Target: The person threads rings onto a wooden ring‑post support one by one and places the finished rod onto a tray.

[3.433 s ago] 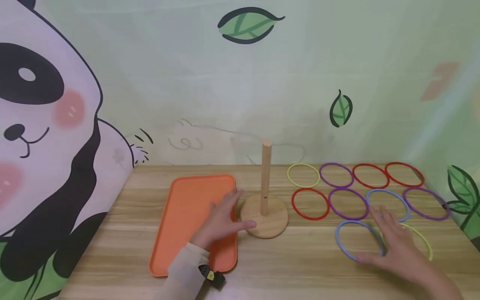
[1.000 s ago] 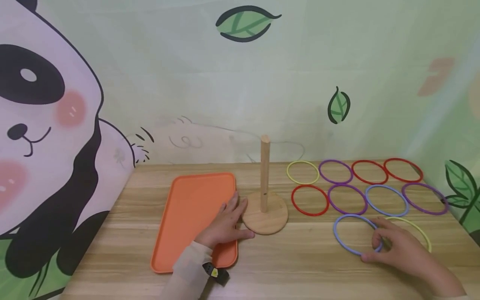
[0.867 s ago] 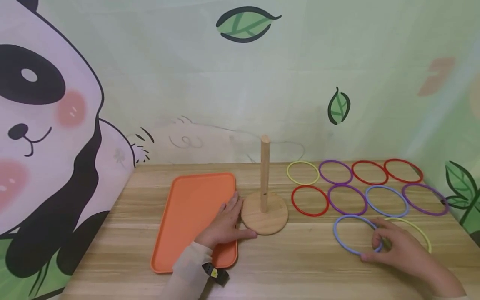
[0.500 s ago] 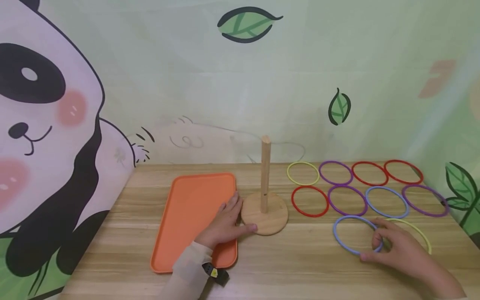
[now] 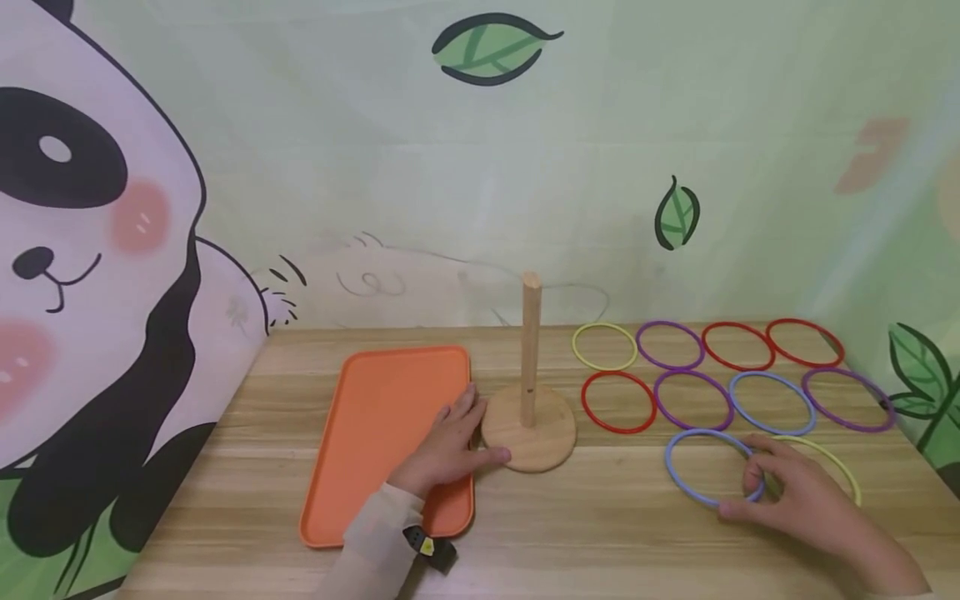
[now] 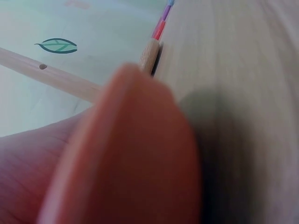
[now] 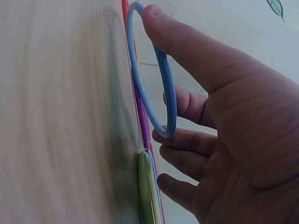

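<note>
A light blue ring (image 5: 668, 461) lies in my right hand's (image 5: 806, 496) grip at the front right, thumb on the near rim and fingers curled at its right side. In the right wrist view the blue ring (image 7: 171, 100) stands tilted, with thumb and fingers on its rim. My left hand (image 5: 448, 450) spreads over the right edge of the orange tray (image 5: 367, 442), its fingertips and thumb touching the round base (image 5: 551, 446) of an upright wooden peg (image 5: 530, 350). Partly behind my right hand lies a yellow-green ring (image 5: 843, 467).
Two rows of rings lie behind, including a red ring (image 5: 582, 400), a purple ring (image 5: 657, 400), another blue ring (image 5: 813, 412) and a yellow ring (image 5: 573, 346). A printed cloth (image 5: 360, 167) hangs behind the wooden table (image 5: 592, 533).
Since the oldest frame, my right hand has come down and its fingers have curled round the blue ring. My left hand has settled beside the peg's base. The last second shows hardly any motion.
</note>
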Motion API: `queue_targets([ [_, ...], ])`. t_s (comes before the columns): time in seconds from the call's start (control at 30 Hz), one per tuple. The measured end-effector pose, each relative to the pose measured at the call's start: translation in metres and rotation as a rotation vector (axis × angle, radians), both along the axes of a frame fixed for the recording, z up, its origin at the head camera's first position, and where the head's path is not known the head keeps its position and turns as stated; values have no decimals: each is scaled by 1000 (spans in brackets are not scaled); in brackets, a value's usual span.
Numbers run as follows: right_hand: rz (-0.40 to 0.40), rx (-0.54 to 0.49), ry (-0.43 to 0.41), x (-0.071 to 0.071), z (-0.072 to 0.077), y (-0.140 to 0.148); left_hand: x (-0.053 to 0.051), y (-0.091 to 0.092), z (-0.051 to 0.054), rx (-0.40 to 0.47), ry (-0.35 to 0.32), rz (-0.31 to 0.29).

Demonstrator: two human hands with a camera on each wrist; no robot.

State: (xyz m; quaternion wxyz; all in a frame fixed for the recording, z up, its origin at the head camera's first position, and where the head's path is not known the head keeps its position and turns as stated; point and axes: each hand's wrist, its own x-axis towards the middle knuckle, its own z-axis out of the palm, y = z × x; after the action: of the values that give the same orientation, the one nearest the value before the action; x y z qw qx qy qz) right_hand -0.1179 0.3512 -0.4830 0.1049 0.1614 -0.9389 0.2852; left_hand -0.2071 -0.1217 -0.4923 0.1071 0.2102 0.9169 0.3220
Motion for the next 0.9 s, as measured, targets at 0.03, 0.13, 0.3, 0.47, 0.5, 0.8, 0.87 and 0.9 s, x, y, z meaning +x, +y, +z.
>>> queue_targets([
  [0.03,2,0,6,0,0,0,0,0,0,-2,-8,-1],
  [0.13,2,-3,12,1,-1,0,-1,0,1,-1,-19,-8],
  [0.3,-1,5,8,1,0,0,-2,1,3,-15,-31,-23],
  [0.47,-5,9,0,0,2,-1,-2,0,6,-19,-43,-33],
  [0.5,-7,9,-7,0,2,-1,-2,0,6,-18,-43,-36],
  [0.8,-9,14,-1,0,2,-1,-2,-2,6,5,-35,-61],
  [0.87,-3,10,7,-1,1,0,-2,-2,5,4,-25,-62],
  [0.9,-1,10,12,-1,1,0,-2,-2,5,1,-21,-62],
])
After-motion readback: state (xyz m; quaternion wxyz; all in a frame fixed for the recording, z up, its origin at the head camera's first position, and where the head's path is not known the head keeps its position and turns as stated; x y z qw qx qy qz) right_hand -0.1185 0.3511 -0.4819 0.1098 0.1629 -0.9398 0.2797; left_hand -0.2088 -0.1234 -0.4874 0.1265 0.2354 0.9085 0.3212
